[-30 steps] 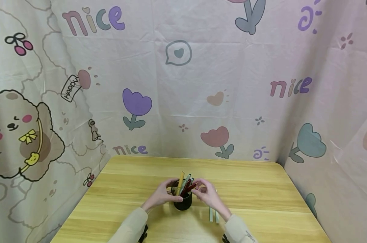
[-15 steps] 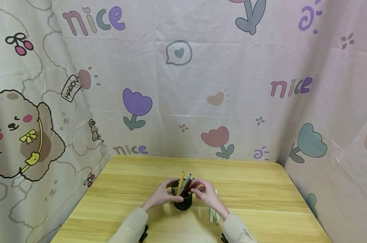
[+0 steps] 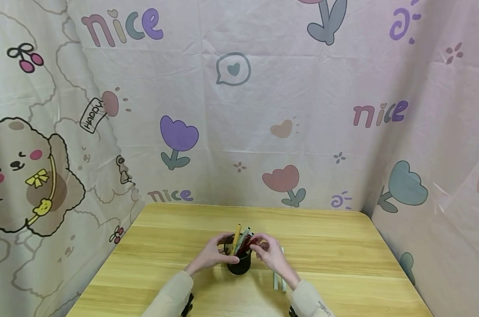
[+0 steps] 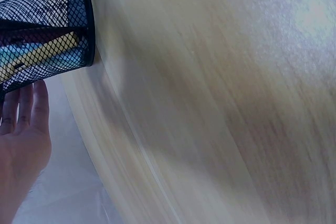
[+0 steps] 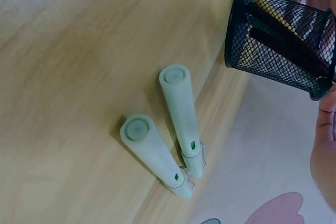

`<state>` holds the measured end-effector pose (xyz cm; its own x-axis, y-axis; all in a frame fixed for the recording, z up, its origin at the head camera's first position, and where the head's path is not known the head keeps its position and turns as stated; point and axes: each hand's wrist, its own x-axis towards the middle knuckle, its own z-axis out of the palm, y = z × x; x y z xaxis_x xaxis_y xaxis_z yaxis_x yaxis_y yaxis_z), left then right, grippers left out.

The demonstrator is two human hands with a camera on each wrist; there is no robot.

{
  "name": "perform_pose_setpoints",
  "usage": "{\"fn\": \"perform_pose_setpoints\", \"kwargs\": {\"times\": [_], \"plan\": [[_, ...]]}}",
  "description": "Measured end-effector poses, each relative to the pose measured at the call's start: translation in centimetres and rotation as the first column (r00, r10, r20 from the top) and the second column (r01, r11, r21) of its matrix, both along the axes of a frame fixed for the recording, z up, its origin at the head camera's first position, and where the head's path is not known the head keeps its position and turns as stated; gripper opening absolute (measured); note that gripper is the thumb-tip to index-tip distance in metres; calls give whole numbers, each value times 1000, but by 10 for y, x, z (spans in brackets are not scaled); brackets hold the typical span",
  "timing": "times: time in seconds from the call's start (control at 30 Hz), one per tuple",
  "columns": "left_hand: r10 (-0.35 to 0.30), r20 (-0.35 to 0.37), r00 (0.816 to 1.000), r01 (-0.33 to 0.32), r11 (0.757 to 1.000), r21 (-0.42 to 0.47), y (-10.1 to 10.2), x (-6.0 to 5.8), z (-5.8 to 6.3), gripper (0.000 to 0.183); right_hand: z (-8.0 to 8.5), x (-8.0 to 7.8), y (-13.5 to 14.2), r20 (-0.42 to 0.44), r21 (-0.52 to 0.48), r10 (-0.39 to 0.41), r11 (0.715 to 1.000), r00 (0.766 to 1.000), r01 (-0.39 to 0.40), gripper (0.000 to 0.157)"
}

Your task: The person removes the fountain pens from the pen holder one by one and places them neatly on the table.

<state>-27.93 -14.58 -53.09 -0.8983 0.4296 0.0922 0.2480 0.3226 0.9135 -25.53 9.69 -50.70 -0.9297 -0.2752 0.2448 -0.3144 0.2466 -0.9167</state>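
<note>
A black mesh pen holder (image 3: pixel 239 267) stands on the table with several pens in it, among them a yellow one (image 3: pixel 236 237), pale green ones and dark red ones. My left hand (image 3: pixel 212 255) grips the holder's upper left side, thumb across the front and the other fingers behind. At its right rim, my right hand (image 3: pixel 269 254) pinches the end of a dark red pen (image 3: pixel 245 245) with thumb and fingertips. The left wrist view shows the mesh wall (image 4: pixel 39 11) with left fingers beneath it; only part of the right hand (image 5: pixel 326 140) appears in the right wrist view.
Two pale green pens with clips, a nearer (image 5: pixel 152 153) and a farther one (image 5: pixel 182 114), lie side by side on the wooden table (image 3: pixel 164 246), right of the holder and partly under the right forearm. A printed cloth (image 3: pixel 231 132) hangs behind the table.
The right fingers have shifted slightly over the dark red pen's end, which shows less than before. The left hand and the pen holder have stayed in place.
</note>
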Motion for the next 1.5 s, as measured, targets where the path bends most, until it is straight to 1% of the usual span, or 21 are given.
{"fn": "perform_pose_setpoints", "kwargs": {"times": [0.07, 0.13, 0.23, 0.33, 0.4, 0.57, 0.83, 1.0, 1.2, 1.33, 1.5], "plan": [[1, 1, 1000, -1, 1000, -3, 0, 0, 0, 83, 7, 4, -1, 10, -4, -11, 1000, 1000, 11, 22], [2, 1, 1000, -2, 1000, -6, 0, 0, 0, 84, 11, 7, -2, 20, -16, -28, 999, 999, 29, 22], [3, 2, 1000, -3, 1000, -13, 0, 0, 0, 84, 4, 4, -1, 15, -46, -54, 997, 998, 54, 21], [2, 1, 1000, -2, 1000, -11, 0, -1, -1, 83, -5, -1, 1, -3, -77, -63, 995, 998, 63, 21], [4, 2, 1000, -4, 1000, -10, 0, -1, -1, 84, -6, -3, 3, 0, -94, -65, 993, 998, 65, 21], [8, 4, 1000, -8, 1000, -7, 0, -1, -1, 84, 0, -1, 5, 13, -129, -91, 987, 996, 92, 19], [9, 3, 1000, -9, 1000, -10, -1, -1, -1, 82, 8, 3, 9, -13, -179, -124, 976, 992, 120, 19], [11, 8, 1000, -11, 1000, -11, -1, -1, -1, 82, 11, 5, 12, -17, -192, -159, 969, 987, 153, 18], [9, 6, 1000, -9, 1000, -21, -1, 0, -1, 82, 18, 9, 16, -47, -227, -156, 964, 987, 142, 19], [2, 9, 1000, -2, 1000, -20, -2, 0, 0, 82, 22, 10, 20, -48, -256, -150, 958, 987, 133, 20], [-2, 7, 1000, 2, 1000, -23, -2, 0, 0, 81, 24, 11, 25, -66, -294, -126, 950, 990, 101, 23]]}}
